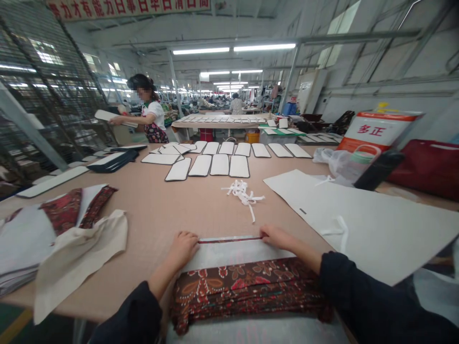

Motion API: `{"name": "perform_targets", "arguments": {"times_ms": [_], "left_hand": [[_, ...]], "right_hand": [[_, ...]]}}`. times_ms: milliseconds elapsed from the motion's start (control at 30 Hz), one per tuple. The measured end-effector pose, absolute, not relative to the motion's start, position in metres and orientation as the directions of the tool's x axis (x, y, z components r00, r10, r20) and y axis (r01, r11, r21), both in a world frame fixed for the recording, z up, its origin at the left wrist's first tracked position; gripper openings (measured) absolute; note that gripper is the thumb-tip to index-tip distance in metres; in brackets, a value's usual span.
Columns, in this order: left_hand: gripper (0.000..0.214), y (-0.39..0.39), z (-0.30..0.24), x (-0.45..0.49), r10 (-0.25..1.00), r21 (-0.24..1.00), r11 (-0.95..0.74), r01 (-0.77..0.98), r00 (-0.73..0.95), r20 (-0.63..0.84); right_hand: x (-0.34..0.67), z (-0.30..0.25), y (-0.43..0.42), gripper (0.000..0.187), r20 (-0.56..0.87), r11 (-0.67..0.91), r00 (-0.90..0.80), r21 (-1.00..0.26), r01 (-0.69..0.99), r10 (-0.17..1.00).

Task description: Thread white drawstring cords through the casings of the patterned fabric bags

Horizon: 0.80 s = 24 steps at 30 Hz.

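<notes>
Before me on the table lies a stack of dark red-brown floral fabric pieces [247, 284] with pale backing [229, 255]. At the far left corner of the top piece, my left hand [184, 246] has its fingers curled on the edge. My right hand [274, 237] pinches the opposite corner. Between the hands runs a narrow folded edge [229, 239] with a thin dark red strip and a light strip. Beyond it sits a tangle of white tape scraps [244, 191].
Several white dark-edged panels [219, 165] lie in rows farther back on the brown table [150, 239]. More floral fabric [64, 210] and a cream cloth [86, 253] are at left. A large white sheet [358, 215], a tin [380, 131] and a red bag [426, 167] occupy the right. A co-worker [148, 112] holds a panel.
</notes>
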<state>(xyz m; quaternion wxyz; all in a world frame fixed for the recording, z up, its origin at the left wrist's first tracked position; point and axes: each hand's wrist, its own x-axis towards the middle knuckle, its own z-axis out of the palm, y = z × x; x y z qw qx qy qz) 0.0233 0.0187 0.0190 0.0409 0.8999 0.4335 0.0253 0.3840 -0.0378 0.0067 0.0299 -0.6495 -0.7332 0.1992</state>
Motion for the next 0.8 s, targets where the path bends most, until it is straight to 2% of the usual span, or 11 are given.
{"name": "perform_targets", "arguments": {"times_ms": [133,233,367,467,567,633,733,800], "left_hand": [[0.025,0.015,0.026,0.056,0.754,0.112,-0.653,0.749,0.657,0.001],[0.033,0.009,0.024,0.072,0.729,0.152,-0.68,0.718,0.684,0.031],[0.018,-0.006,0.043,0.071,0.672,0.168,-0.739,0.653,0.731,0.114],[0.017,-0.031,0.068,0.061,0.607,0.181,-0.792,0.583,0.783,0.134],[0.013,-0.062,0.088,0.053,0.546,0.197,-0.82,0.537,0.838,-0.007],[0.009,-0.079,0.095,0.051,0.51,0.215,-0.821,0.529,0.849,-0.139],[0.008,-0.089,0.102,0.053,0.48,0.275,-0.791,0.546,0.833,-0.275],[0.008,-0.086,0.105,0.055,0.47,0.339,-0.757,0.559,0.826,-0.311]], "right_hand": [[0.383,0.01,-0.031,0.016,-0.358,-0.067,-0.085,-0.391,0.918,0.93],[0.378,0.025,-0.044,0.012,-0.302,-0.004,-0.132,-0.414,0.91,0.944],[0.385,0.061,-0.084,0.012,-0.244,0.117,-0.269,-0.5,0.858,0.932],[0.396,0.082,-0.105,0.011,-0.405,0.047,-0.322,-0.56,0.827,0.856],[0.4,0.085,-0.095,0.016,-0.5,-0.029,-0.379,-0.633,0.774,0.779],[0.396,0.077,-0.069,0.016,-0.442,-0.005,-0.347,-0.623,0.782,0.828],[0.383,0.061,-0.016,0.012,-0.25,-0.011,-0.112,-0.441,0.897,0.962],[0.375,0.053,0.017,0.016,-0.121,-0.05,0.005,-0.372,0.927,0.993]]}}
